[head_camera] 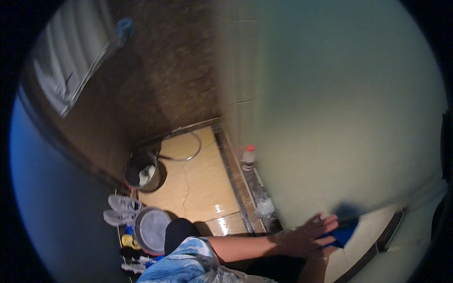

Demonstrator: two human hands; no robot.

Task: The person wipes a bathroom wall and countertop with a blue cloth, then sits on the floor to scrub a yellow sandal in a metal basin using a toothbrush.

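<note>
My left hand [313, 235] reaches to the lower right, its fingers extended over a flat blue object [343, 233] by the pale green wall or panel. Whether it grips the object is unclear. Just below, my right hand [322, 253] is mostly covered by the left one and the blue object, so its hold does not show. A clear bottle with a red cap [248, 159] stands on the ledge, and a crumpled clear plastic item [265, 207] lies nearer my hands.
A bucket [151, 182] with pale contents stands on the cracked tan floor [198, 177] beside a hose [198, 150]. Closer in are a round grey basin [152, 226], white sneakers [122, 210] and a yellow item [130, 241]. A whitish curtain or sheet [70, 46] hangs at upper left.
</note>
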